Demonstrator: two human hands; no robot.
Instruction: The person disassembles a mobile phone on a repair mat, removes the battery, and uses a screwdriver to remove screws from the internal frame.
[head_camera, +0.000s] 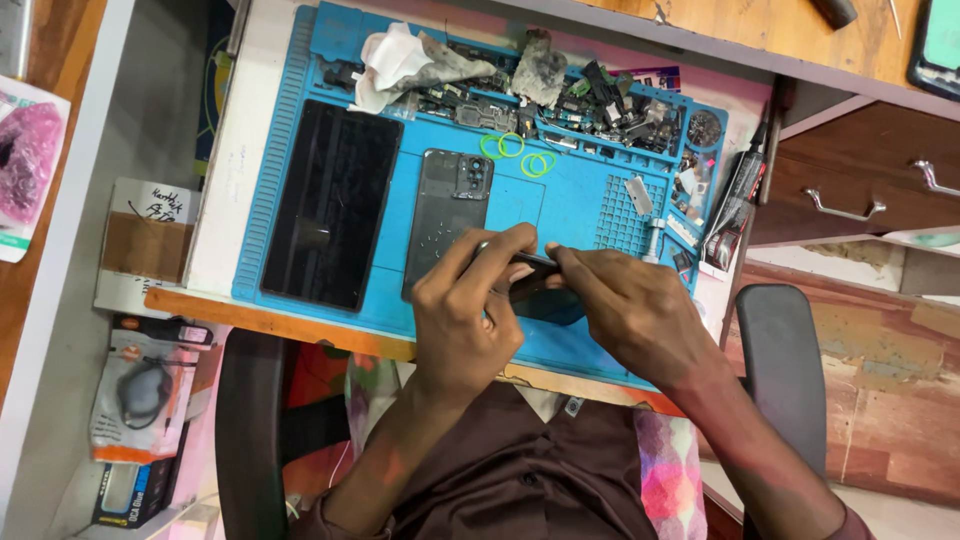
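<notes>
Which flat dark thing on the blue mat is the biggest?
The black screen panel at the mat's left side. It is wider and longer than the grey phone back beside it.

**Dark part held over the mat**

A small dark part (535, 285), glossy and rounded, sits pinched between the left hand (470, 315) and the right hand (625, 310), fingertips gripping it from both sides. It hangs just above the blue mat's (580, 205) near edge. Most of it is hidden by fingers, so its exact shape cannot be told.
</notes>
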